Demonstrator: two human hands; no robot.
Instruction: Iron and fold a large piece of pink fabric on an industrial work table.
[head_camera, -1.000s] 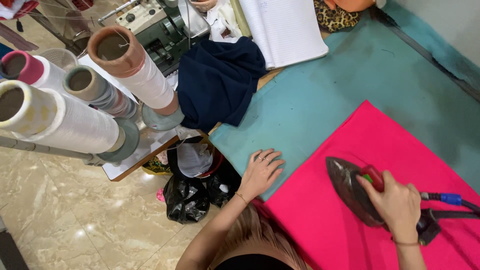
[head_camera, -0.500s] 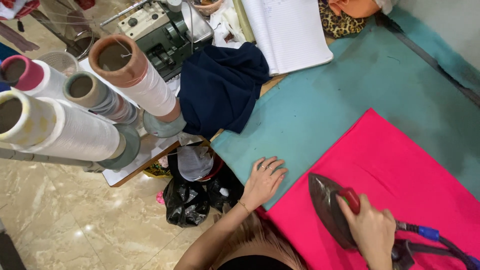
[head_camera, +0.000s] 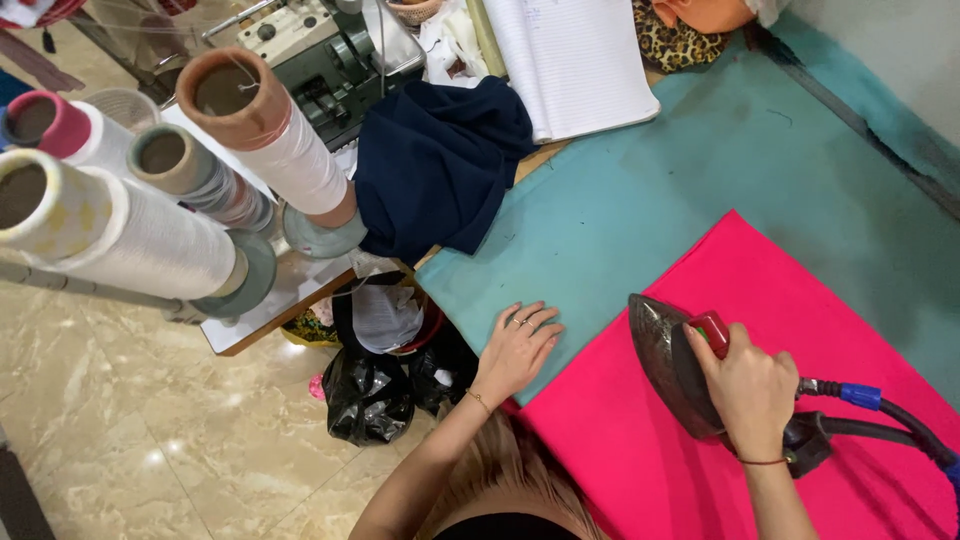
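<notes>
At the far left stood the big thread cones on their stand, with the sewing machine behind them and a dark navy cloth heaped at the edge of the teal-covered table. Below the table edge sat black plastic bags on the marble floor.

Your left hand lay flat and open on the teal cover, fingers spread, right at the near corner of the pink fabric; it gripped nothing, only pressed down there. Over the last second it had hardly shifted.

What had changed lay to the right: a second earlier the iron sat farther up the pink fabric, then it slid down and toward your left hand, and by this moment its pointed nose aimed at the fabric's left edge. That reads as a pressing stroke worked across the near part of the cloth.

Your right hand was closed tight around the iron's red handle, its blue-collared cord trailing off right.
</notes>
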